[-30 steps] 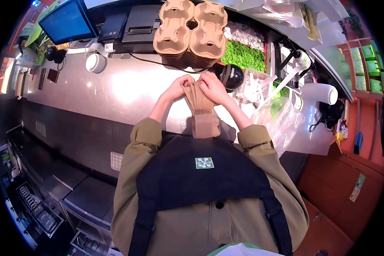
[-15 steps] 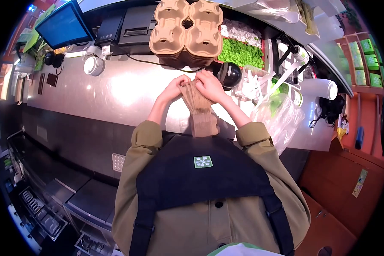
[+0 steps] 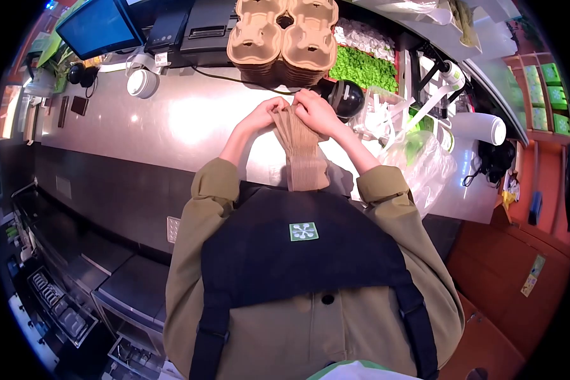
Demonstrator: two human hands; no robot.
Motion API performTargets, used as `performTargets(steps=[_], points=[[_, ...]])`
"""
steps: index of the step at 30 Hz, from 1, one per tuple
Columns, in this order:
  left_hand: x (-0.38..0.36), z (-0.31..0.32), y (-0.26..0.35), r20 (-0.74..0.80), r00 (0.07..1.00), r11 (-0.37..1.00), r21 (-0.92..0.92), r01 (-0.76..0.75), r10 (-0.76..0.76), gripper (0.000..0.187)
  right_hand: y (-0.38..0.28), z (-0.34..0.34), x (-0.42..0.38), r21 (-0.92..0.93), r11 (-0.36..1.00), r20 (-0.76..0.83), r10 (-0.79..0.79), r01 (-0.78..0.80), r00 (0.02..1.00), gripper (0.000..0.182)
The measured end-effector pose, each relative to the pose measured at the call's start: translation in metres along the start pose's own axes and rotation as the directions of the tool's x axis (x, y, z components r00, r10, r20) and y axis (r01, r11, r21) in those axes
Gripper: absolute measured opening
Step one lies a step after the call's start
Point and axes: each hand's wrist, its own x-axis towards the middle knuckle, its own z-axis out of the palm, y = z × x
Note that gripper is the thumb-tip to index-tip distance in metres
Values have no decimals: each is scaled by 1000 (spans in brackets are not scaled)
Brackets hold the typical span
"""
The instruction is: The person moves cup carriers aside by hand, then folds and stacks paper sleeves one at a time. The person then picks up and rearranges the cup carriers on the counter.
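A stack of brown cardboard cup carriers (image 3: 307, 166) stands on edge on the metal counter, close against my apron, with its many layers showing as thin lines. At its far end the layers fan apart slightly. My left hand (image 3: 264, 116) pinches the far left corner between thumb and fingers. From the other side, my right hand (image 3: 316, 114) is closed over the far right edge, its fingertips near those of the left. Just beyond my hands rises a tall pile of moulded pulp cup trays (image 3: 282, 39).
Right of my hands are a round black object (image 3: 347, 99), a bin of green pieces (image 3: 365, 68), a clear plastic bag (image 3: 418, 174) and a stack of white cups (image 3: 480, 128). Left lie a roll of white lids or cups (image 3: 142, 83) and a monitor (image 3: 100, 30). A cable crosses behind.
The view has shifted slightly, so the counter items sit a little lower and further right. Both hands keep their hold on the stack, with the fingers moved only a little.
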Motion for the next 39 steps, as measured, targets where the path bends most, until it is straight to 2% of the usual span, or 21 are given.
performTargets(steps=[6,12,15,16,17,18,19,21,22,23,25,27,28,31,35,38,39], points=[[1,3,0,24,998,998,-41,-54,55,19,-6,-5,-3,-31,999,-21,4,-5,1000,16],[-4,0,-17,-37,986,986,-23,-165,164,20,-6,-1,0,-55,998,-24,32,-33,999,16],[-25,31,8,-359,932,998,13,-55,56,38,-7,-2,1,-164,982,-69,78,-89,995,16],[-31,24,-21,-443,896,999,-1,37,-34,52,-5,0,-1,-177,979,-102,80,-97,992,16],[-37,22,-56,-539,786,905,422,-60,304,46,-8,0,-2,-192,973,-143,100,-127,985,17],[-63,37,-45,-590,806,946,240,219,-36,35,-12,1,-4,-191,971,-163,111,-142,980,16],[-85,68,7,-560,782,904,129,408,-273,28,-17,3,-7,-191,969,-185,122,-157,975,16],[-121,90,-4,-339,905,929,169,328,-258,30,-23,5,-16,-231,957,-179,138,-178,974,24],[-131,102,5,-214,921,916,168,363,-326,28,-28,5,-22,-252,949,-175,147,-189,973,29],[-138,110,14,-138,905,891,164,423,-404,30,-36,3,-34,-253,960,-186,69,-115,980,38],[-149,121,17,-167,951,952,123,281,-259,30,-59,-7,-66,-261,965,-202,-93,37,975,58],[-149,119,16,-153,947,945,126,301,-281,31,-76,-13,-98,-153,987,-21,-48,44,999,80],[-149,116,11,-159,960,928,261,267,-232,30,-86,-19,-107,-142,987,77,-63,74,995,88],[-150,114,15,-122,963,910,316,268,-241,26,-84,-2,-129,-107,992,99,-51,62,994,92],[-160,111,9,-175,963,927,282,247,-203,22,-79,15,-128,-198,979,108,-31,52,994,94],[-162,117,-6,-279,960,953,283,113,-31,24,-80,15,-125,-93,992,75,-73,80,995,92],[-162,117,-5,-295,955,938,328,114,-12,23,-80,14,-124,-74,994,64,-80,85,995,91]])
